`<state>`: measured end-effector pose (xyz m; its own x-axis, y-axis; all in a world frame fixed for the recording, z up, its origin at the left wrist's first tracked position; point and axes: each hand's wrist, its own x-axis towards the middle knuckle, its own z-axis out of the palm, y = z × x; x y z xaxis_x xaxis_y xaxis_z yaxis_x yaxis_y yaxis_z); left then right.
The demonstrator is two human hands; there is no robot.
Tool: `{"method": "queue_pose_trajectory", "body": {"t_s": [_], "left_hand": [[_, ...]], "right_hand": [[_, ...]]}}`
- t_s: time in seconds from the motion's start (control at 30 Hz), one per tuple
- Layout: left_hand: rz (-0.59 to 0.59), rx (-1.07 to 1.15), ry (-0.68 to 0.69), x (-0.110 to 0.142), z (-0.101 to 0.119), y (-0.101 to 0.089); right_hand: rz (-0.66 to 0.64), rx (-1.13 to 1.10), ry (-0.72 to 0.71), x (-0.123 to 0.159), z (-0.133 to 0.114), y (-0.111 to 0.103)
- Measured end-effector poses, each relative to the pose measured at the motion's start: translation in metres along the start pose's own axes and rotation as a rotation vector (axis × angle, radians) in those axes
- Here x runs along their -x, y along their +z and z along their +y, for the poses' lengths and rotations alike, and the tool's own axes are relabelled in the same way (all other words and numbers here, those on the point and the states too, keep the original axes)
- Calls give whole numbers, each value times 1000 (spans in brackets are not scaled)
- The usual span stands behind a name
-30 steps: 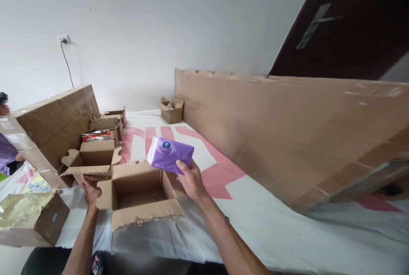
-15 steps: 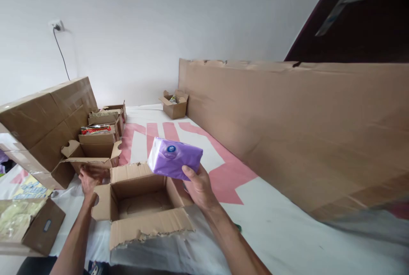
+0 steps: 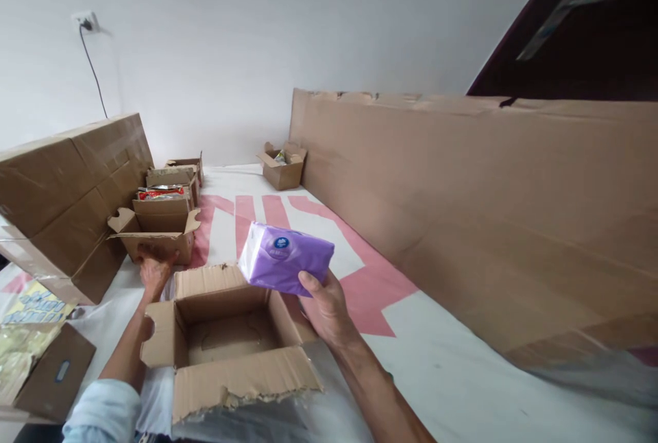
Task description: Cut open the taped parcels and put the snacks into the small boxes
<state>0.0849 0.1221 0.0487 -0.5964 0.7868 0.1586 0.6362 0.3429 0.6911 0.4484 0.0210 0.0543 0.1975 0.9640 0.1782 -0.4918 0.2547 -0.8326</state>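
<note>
A purple pack of tissues point(image 3: 293, 261) is held in my right hand point(image 3: 329, 306), tilted above the right rear corner of an open cardboard box point(image 3: 247, 378). My thumb lies across its near face; the other fingers are hidden behind it. That box is bare inside, with its flaps folded out and a torn near edge. My left hand point(image 3: 157, 271) reaches past its left side and presses against the front of a second open box point(image 3: 154, 245). Its fingers look extended on the cardboard, somewhat blurred.
Behind the second box, several small boxes point(image 3: 162, 206), one with red packets, line a large carton wall point(image 3: 77, 189). A long cardboard panel point(image 3: 436, 210) runs along the right. A small box point(image 3: 282, 172) stands far back. At lower left sits a box of wrapped goods point(image 3: 56, 374).
My left hand has moved forward, and the second box sits slightly farther back and right. The tissue pack stays in my right hand, shifted slightly right. The view has shifted a little.
</note>
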Motion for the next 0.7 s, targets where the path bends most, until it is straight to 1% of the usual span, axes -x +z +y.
{"method": "queue_pose_trajectory", "body": {"t_s": [0.1,0.2,0.47,0.57,0.7], "left_hand": [[-6,40,25,-7,6,9],[-4,68,27,-16,11,17],[-20,69,-38,-41,23,31],[-20,72,-46,-43,22,32],[-30,87,-30,-40,12,23]], "right_hand": [[-23,17,4,-1,-1,-1],[-11,6,10,-1,-2,-2],[-37,34,26,0,-7,-2],[-32,64,14,0,-9,-2],[-13,103,-22,1,-15,0]]}}
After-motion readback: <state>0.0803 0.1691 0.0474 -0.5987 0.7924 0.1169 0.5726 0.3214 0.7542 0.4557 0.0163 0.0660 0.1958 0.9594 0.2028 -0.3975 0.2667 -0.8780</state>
